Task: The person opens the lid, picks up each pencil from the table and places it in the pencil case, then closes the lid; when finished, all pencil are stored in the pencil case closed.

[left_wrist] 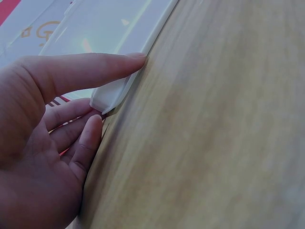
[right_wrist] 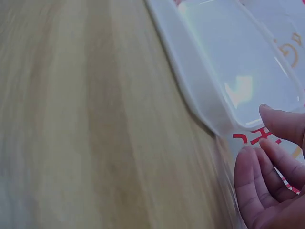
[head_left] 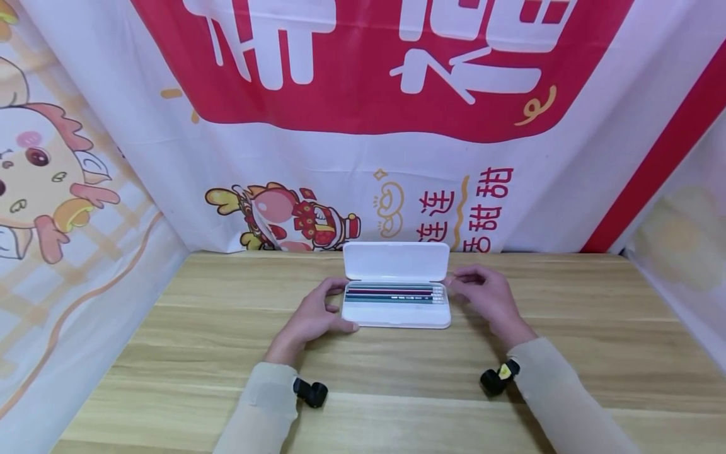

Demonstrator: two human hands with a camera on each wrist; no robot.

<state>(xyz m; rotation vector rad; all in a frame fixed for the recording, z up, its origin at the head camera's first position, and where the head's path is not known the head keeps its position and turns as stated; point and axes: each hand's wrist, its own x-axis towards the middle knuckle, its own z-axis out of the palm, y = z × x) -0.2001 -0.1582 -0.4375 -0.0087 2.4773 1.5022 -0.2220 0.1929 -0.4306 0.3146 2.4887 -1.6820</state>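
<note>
A white pencil case (head_left: 397,316) lies on the table with its lid (head_left: 396,261) raised at the back. Several pencils (head_left: 391,294), green and dark red, rest side by side inside, their eraser ends to the right. My left hand (head_left: 317,313) holds the case's left end, thumb along the front edge and fingers round the side. In the left wrist view that thumb (left_wrist: 95,71) presses on the white rim. By the right rear corner is my right hand (head_left: 482,291); its fingers (right_wrist: 248,176) are loosely bent, thumb apart from them, with nothing seen between.
The case sits close to the back edge of the wooden table (head_left: 397,403). A printed cloth (head_left: 386,151) in red and white hangs right behind it. Another cloth (head_left: 57,189) with cartoon figures hangs along the left side. Each sleeve carries a small black wrist camera.
</note>
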